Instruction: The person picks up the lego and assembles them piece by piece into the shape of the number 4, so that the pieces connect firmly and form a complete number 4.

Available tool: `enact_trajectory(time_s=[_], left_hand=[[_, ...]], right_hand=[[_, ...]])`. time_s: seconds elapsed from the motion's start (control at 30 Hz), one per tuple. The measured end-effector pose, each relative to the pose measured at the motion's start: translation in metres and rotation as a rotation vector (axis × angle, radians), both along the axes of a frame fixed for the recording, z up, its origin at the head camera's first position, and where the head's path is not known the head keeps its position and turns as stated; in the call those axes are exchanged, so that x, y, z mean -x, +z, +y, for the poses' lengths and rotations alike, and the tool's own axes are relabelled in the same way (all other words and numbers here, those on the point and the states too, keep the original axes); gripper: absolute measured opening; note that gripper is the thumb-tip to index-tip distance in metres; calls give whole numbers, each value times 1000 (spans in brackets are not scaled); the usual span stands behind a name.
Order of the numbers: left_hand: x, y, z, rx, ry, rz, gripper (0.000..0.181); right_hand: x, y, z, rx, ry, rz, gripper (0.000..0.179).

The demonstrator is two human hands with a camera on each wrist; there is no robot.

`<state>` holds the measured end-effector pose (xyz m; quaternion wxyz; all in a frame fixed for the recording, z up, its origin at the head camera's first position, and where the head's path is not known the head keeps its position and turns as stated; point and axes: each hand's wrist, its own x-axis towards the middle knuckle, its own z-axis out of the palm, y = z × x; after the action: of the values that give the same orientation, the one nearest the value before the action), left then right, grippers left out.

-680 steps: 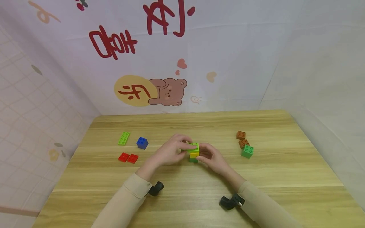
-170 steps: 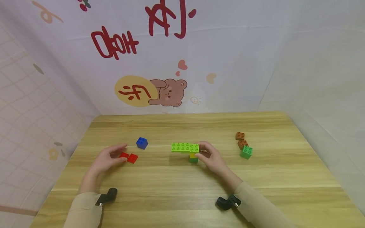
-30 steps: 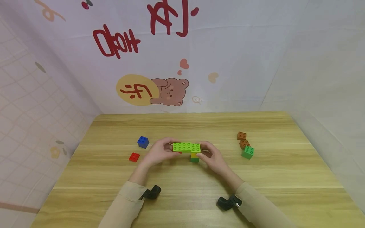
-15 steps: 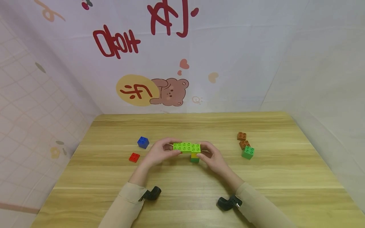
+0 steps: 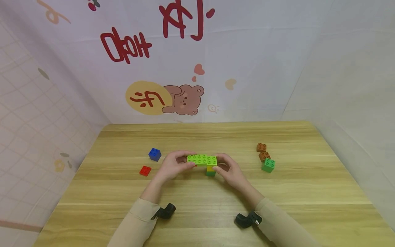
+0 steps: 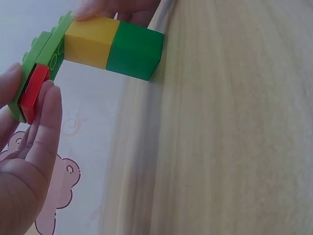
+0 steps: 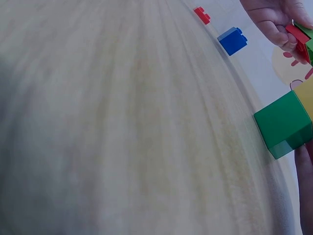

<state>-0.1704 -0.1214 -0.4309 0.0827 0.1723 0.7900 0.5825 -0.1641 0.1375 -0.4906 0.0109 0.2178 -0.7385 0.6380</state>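
At the table's middle stands a small stack of toy building bricks: a dark green brick (image 6: 134, 51) at the bottom, a yellow brick (image 6: 90, 41) on it, and light green bricks (image 5: 199, 159) on top that jut out to the left. Beneath that overhang is a flat red brick (image 6: 34, 93), slightly tilted against its underside. My left hand (image 5: 173, 166) pinches the red brick and the overhang's end together, fingers below and thumb by the light green edge. My right hand (image 5: 229, 170) grips the stack from the right, around the yellow brick's level.
To the left on the wooden table (image 5: 197, 212) lie another flat red brick (image 5: 145, 170) and a blue brick (image 5: 155, 154). Two brown bricks (image 5: 261, 147) and a green brick (image 5: 268, 165) sit to the right. A printed cloth (image 5: 259, 61) hangs behind the table.
Earlier, a light green brick left the table's left side and joined the stack's top. One flat red brick then came under the overhang in my left hand. Over the last second, both hands barely move.
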Motion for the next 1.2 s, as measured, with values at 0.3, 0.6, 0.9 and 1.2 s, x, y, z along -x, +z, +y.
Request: enact_trajectory(time_s=[0.3,0.6,0.9,1.2], left_hand=[[-2,3,3,15,39,-14,33],[-4,4,5,17,62,-20,32],[-4,1,3,3,47,-6,37],[-6,2,-15,-46,22,-8,43]], right_hand=[[0,0,0,3,-3,15,37],[1,-1,1,1,-5,-9,36],[1,-2,1,8,-6,-13,35],[1,-2,-2,6,-17,9,37]])
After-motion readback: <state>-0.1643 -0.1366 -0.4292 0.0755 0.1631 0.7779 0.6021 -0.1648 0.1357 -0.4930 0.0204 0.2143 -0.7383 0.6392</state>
